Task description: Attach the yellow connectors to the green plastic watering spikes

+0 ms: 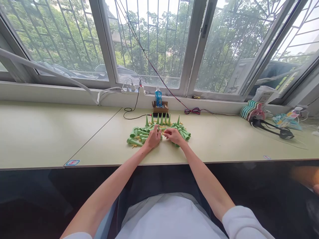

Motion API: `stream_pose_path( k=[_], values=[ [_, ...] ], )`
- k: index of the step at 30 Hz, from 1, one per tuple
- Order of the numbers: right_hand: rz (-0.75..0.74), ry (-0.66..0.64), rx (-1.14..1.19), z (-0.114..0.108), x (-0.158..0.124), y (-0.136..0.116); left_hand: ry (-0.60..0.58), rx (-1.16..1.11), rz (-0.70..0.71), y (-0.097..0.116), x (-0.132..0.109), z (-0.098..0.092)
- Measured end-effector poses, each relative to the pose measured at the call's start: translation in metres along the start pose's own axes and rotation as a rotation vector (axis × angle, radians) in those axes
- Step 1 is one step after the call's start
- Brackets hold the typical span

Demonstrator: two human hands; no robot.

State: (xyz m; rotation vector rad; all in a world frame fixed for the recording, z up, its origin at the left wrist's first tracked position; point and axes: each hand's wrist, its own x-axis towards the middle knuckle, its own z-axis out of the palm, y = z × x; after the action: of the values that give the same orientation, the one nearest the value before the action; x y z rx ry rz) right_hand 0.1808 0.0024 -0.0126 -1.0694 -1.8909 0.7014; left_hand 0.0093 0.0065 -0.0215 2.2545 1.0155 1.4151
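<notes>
Both hands work at the centre of a pile of green plastic cone-shaped spikes (159, 132) with small yellow fittings, lying on the pale green desk top (224, 146) at 12 o'clock from the person. The left hand (152, 138) rests palm down on the pile, fingers curled over the parts; whether it grips one cannot be told. The right hand (173, 135) lies just beside it at 3 o'clock, fingers bent toward the same spot, apparently pinching a small part, though the part is too small to confirm.

A row of cones stands upright at the pile's 12 o'clock edge; the rest lie flat. Judged from this, the step in hand is assembling or sorting one piece. The next move calls for a fine two-finger grip.

Behind the pile stands a blue-labelled plastic bottle (158, 96). Black headphones (272, 127) lie at 3 o'clock, well apart.
</notes>
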Motion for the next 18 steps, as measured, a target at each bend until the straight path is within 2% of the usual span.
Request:
stream_pose_path(
  k=[6, 18],
  values=[
    [0.068, -0.049, 0.077, -0.0044, -0.0014, -0.0025, -0.014, 0.015, -0.01, 0.001, 0.0004, 0.0],
    [0.06, -0.063, 0.04, -0.0034, -0.0015, -0.0038, -0.026, -0.004, -0.009, 0.0015, 0.0005, -0.0005]
  ],
)
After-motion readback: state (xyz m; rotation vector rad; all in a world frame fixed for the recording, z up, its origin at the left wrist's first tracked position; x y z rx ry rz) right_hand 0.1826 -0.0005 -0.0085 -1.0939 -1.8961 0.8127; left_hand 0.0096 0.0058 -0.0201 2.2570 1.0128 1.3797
